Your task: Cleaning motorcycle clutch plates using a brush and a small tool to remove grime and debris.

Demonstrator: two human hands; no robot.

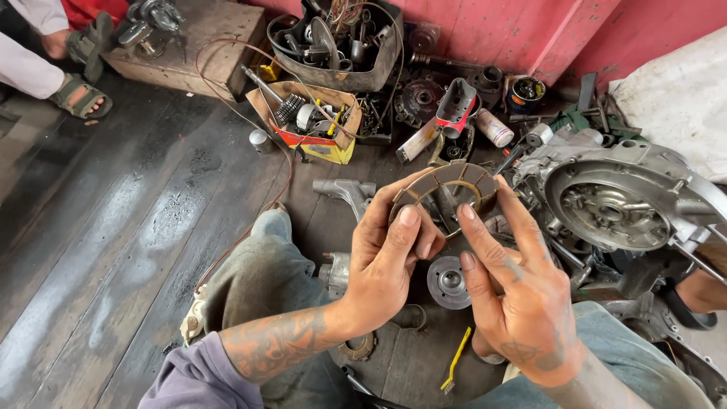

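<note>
Both hands hold up a round clutch friction plate [447,182], a brown ring with segmented pads and an open middle. My left hand [390,261] grips its left edge with thumb and fingers. My right hand [511,284] pinches its lower right edge, index finger along the rim. Below the plate, on the floor between my knees, lies a round grey metal hub [448,282]. Another ring-shaped plate [357,348] lies under my left forearm.
A grey engine casing [609,201] sits to the right. A yellow brush [454,362] lies on the floor. A cardboard box of parts [312,121], a black tub of parts [341,45] and loose cans stand behind. Another person's sandalled feet [79,68] are top left.
</note>
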